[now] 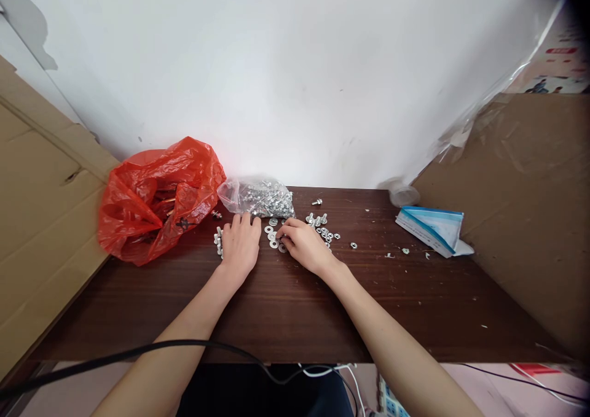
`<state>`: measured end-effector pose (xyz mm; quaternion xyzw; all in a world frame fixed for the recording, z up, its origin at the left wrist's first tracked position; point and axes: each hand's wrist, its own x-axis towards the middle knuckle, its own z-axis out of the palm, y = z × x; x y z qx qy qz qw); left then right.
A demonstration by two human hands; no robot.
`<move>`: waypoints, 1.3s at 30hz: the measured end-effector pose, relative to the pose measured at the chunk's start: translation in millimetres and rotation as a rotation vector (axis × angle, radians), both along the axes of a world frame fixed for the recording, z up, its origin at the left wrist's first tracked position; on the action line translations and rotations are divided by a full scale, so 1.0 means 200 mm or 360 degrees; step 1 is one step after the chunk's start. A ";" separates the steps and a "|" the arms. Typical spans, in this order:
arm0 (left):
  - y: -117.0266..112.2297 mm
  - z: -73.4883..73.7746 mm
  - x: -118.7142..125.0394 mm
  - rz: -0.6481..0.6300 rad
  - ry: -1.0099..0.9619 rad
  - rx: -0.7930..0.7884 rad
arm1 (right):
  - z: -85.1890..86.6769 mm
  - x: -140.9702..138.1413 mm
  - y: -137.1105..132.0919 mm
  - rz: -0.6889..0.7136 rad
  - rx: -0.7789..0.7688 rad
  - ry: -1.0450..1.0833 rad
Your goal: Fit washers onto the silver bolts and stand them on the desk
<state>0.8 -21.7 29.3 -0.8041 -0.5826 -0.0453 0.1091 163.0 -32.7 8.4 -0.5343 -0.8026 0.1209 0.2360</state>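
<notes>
My left hand (241,245) rests on the dark table with its fingers stretched forward, nearly reaching a clear plastic bag (265,197) full of small metal fasteners. Just left of that hand stands a row of bolts (218,242), partly covered by it. My right hand (304,242) is curled over a group of flat washers (271,236), thumb and fingers pinched on a washer, mostly hidden by the fingertips. Right of this hand lie several bolts (317,220) and loose nuts (327,236).
A red plastic bag (159,199) with items inside stands at the back left. One bolt (317,202) lies near the wall. A blue-and-white packet (431,229) and a clear round container (404,194) are at right. Cardboard (46,208) borders the table; a black cable (203,343) crosses the front.
</notes>
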 end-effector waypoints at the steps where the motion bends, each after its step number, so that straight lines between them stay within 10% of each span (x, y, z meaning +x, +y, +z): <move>1: 0.00 0.01 0.00 -0.0003 -0.0008 -0.0013 | 0.00 0.00 0.00 -0.0005 -0.0004 -0.0003; 17: 0.02 0.00 -0.02 -0.0097 -0.0176 0.0048 | -0.02 0.01 0.01 -0.0077 -0.0070 0.0021; 28: 0.03 -0.05 0.00 -0.0964 -0.0703 -0.0016 | 0.00 0.03 0.02 -0.0179 -0.0003 -0.0044; 39: 0.02 -0.08 0.03 -0.1120 -0.1240 -0.0449 | 0.05 0.07 0.02 -0.0424 0.0047 0.0236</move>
